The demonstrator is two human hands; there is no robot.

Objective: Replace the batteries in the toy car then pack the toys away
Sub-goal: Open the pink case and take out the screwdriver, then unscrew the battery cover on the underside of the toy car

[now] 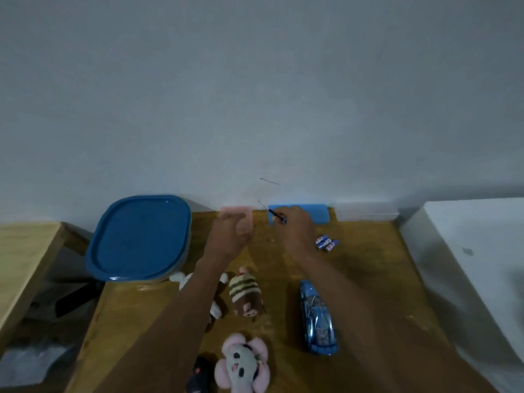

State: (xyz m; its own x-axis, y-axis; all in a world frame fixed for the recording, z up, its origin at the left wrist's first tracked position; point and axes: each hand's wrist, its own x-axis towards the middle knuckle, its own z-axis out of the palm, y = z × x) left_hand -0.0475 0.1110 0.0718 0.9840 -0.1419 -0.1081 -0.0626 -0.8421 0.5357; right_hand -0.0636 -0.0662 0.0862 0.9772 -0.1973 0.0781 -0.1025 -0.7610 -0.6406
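Observation:
A shiny blue toy car (318, 319) lies on the wooden table (368, 293), right of centre. Three blue batteries (327, 243) lie further back, just right of my right hand (295, 229). That hand is shut on a thin screwdriver (271, 212), its tip pointing up and left. My left hand (228, 235) hovers with fingers apart over a pink box (237, 222) at the back. A blue box (309, 214) sits behind my right hand. Plush toys lie near me: a striped brown one (245, 293), a pink-and-grey one (241, 363), a white one (181, 277) partly under my left forearm.
A large container with a blue lid (140, 238) stands at the table's back left. A clear box (365, 214) sits at the back right against the wall. A dark object (198, 375) lies at the front edge. A white surface (467, 251) borders the right side.

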